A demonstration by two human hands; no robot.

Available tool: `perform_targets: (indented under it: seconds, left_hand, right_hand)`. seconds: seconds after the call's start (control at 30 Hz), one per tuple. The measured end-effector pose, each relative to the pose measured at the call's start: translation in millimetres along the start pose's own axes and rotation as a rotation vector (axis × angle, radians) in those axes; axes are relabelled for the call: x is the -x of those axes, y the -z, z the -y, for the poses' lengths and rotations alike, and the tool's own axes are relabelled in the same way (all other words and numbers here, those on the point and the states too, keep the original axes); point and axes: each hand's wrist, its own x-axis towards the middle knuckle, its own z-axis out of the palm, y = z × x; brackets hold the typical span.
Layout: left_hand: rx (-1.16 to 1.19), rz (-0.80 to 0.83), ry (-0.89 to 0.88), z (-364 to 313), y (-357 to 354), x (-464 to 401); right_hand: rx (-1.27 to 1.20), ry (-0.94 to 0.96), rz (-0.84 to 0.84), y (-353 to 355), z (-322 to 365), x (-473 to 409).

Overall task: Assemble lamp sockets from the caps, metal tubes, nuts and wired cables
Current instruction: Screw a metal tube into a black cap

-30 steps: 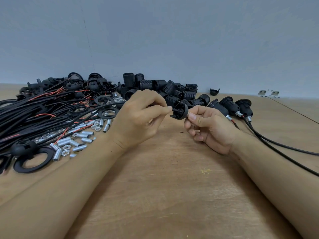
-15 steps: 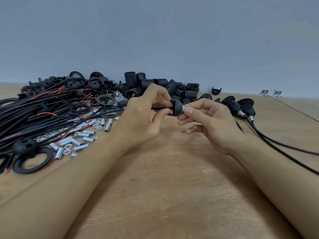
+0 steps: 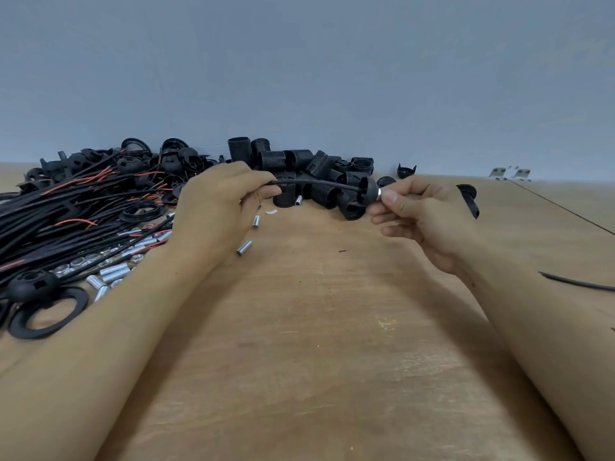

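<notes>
Mid-assembly, held above the table (image 3: 299,327): left hand (image 3: 216,207) pinches a black cable (image 3: 319,184) that runs right into a cap (image 3: 367,187), and right hand (image 3: 422,214) pinches the metal tube (image 3: 379,193) at the cap's far side. One unit in progress (nut can't be seen), finished ones barely visible at right. The loose cable pile (image 3: 66,207), tubes (image 3: 113,271) and socket bodies (image 3: 299,168) suggest lots left; no readable labels or writing.

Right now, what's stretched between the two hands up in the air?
In the head view, a black cable spans from the left hand to the black cap with a metal tube, pinched by the right hand.
</notes>
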Motion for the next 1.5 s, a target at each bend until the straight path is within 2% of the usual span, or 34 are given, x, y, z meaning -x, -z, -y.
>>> perform_targets:
  seconds: [0.13, 0.3, 0.37, 0.47, 0.57, 0.7, 0.83, 0.9, 1.03, 1.17, 1.37, 1.43, 1.5]
  left_hand:
    - [-0.041, -0.041, -0.067, -2, 3, -1]
    - [-0.035, 0.006, -0.095, -12, 3, -1]
    - [-0.040, 0.052, -0.176, -17, 5, -1]
    - [-0.007, 0.213, -0.293, -30, 0, 3]
    - [0.071, 0.312, -0.334, -40, -8, 5]
    - [0.137, 0.327, -0.235, -36, -9, 3]
    - [0.130, 0.167, -0.022, -18, -2, 2]
    - [0.150, 0.140, 0.021, -12, -1, 2]
    - [0.066, 0.291, -0.008, -26, -8, 8]
    - [0.011, 0.323, -0.005, -32, -14, 7]
    - [-0.069, 0.423, -0.078, -32, -15, 7]
    - [-0.074, 0.452, -0.101, -33, -18, 9]
    - [-0.084, 0.494, -0.099, -35, -21, 10]
  right_hand:
    - [0.165, 0.080, -0.012, 0, 0, -1]
    - [-0.024, 0.039, 0.100, 8, 12, 1]
    - [0.128, 0.091, 0.101, 8, 10, 2]
    - [0.460, 0.156, 0.146, -1, 6, 6]
    - [0.482, 0.170, 0.249, -12, 5, 11]
    - [0.398, 0.167, 0.232, -8, 8, 9]
    - [0.342, 0.207, 0.074, 14, 17, 6]
    - [0.391, 0.207, 0.041, 23, 19, 5]
    - [0.404, 0.159, 0.065, 13, 14, 6]
    - [0.478, 0.248, 0.088, 1, 12, 10]
    - [0.971, 0.647, 0.094, -4, 16, 11]
    - [1.072, 0.639, 0.111, -8, 15, 11]
    - [1.244, 0.521, 0.125, -11, 10, 11]
